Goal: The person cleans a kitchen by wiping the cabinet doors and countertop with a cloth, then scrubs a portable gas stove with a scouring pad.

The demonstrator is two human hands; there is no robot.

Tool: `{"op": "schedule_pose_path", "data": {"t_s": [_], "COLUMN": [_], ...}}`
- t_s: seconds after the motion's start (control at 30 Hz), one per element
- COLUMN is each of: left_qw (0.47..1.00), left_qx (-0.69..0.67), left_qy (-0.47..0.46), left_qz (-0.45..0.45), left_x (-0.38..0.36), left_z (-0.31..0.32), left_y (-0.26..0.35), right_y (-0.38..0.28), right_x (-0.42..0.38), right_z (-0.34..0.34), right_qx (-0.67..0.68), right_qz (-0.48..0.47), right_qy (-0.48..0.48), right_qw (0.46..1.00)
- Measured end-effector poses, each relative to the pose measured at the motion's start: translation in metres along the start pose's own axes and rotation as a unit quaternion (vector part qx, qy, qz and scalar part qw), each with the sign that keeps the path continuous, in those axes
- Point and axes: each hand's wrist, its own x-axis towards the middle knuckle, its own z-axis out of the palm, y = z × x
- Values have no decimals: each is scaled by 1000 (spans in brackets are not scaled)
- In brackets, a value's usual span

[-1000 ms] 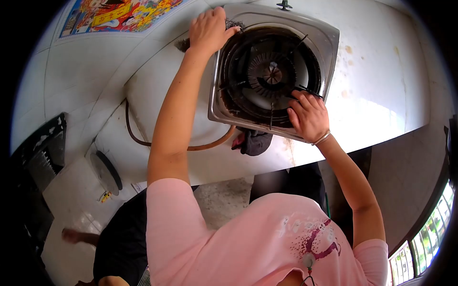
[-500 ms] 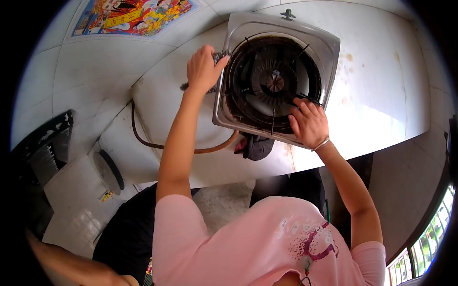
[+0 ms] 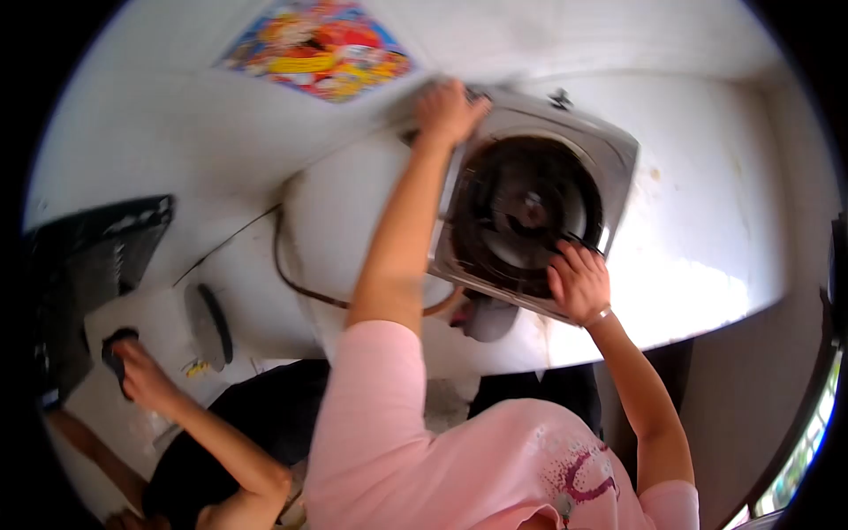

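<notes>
A square metal gas stove [image 3: 609,141] with a round dark burner [image 3: 532,208] sits on the white counter. At its upper left corner is my left hand [image 3: 449,113], closed on a dark scouring pad [image 3: 409,137] that shows partly beside the fingers. My right hand [image 3: 579,281] rests at the lower right of the burner ring, its fingers curled over the dark pan support [image 3: 579,240]. A grey cloth [image 3: 488,320] lies under the stove's front edge.
A brown hose [image 3: 305,290] curves from the stove across the left of the counter. Another person's hand [image 3: 141,378] holds a dark cloth at the lower left, near a round lid [image 3: 209,327]. A colourful poster [image 3: 322,51] hangs on the wall.
My left hand has moved up along the stove's left side to its upper corner. My right hand stays at the ring. The other person's hand with a dark cloth has come into view.
</notes>
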Motion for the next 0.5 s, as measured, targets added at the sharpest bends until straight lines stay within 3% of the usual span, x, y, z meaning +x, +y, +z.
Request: {"op": "schedule_pose_path", "data": {"t_s": [0.07,0.1,0.17,0.2,0.3,0.43,0.5], "left_qw": [997,994,986,986,984,976,979], "left_qx": [-46,-86,-118,-129,-103,-90,30], "left_qy": [-42,-1,-42,-19,22,-10,-7], "left_qz": [-52,-59,-106,-105,-141,-199,-200], "left_x": [-33,-47,-85,-105,-166,-227,-248], "left_z": [-10,13,15,20,15,15,13], "left_y": [-5,-21,-43,-50,-54,-61,-60], "right_y": [-2,-3,-5,-2,-6,-2,2], "right_x": [-1,-2,-2,-5,-3,-5,-3], "right_z": [3,6,8,13,6,15,19], "right_qx": [10,11,1,-4,-28,-67,-60], "right_qz": [9,12,-11,-16,-24,-33,-5], "right_qy": [-2,-10,-1,-4,-20,-25,-64], "right_qw": [1000,1000,1000,1000,999,997,996]}}
